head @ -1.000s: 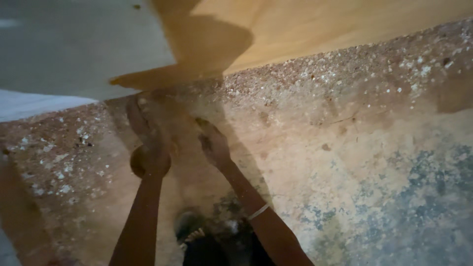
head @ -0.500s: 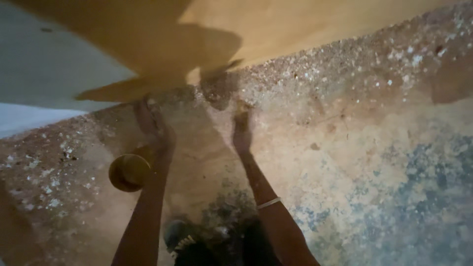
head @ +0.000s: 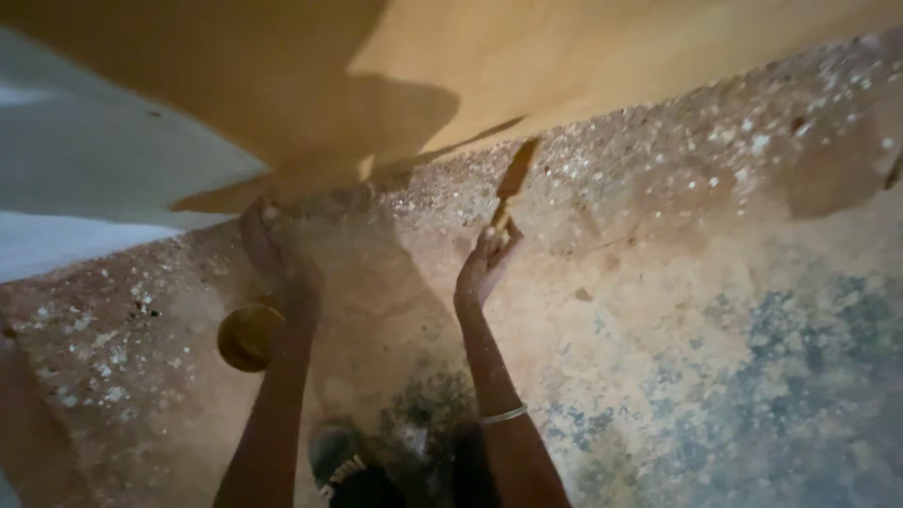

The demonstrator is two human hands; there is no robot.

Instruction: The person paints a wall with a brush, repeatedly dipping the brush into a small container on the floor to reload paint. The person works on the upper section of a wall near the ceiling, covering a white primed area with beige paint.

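Observation:
My left hand lies flat on the gritty floor at the foot of the yellow wall, fingers towards the wall, with nothing visible in it. A round yellow bowl-like object sits on the floor beside my left wrist. To the right, my right hand pinches the lower end of a thin flat brown stick-like tool. The tool's upper end points at the seam where wall meets floor. A thin bangle circles my right forearm.
The floor is rough, reddish and speckled with white grit along the wall, with bluish patches at the right. A pale grey surface fills the upper left. My dark shoe shows at the bottom between my arms.
My right hand has moved right and lifted, and the flat tool now shows plainly in it. My left hand stays by the wall base near the yellow object.

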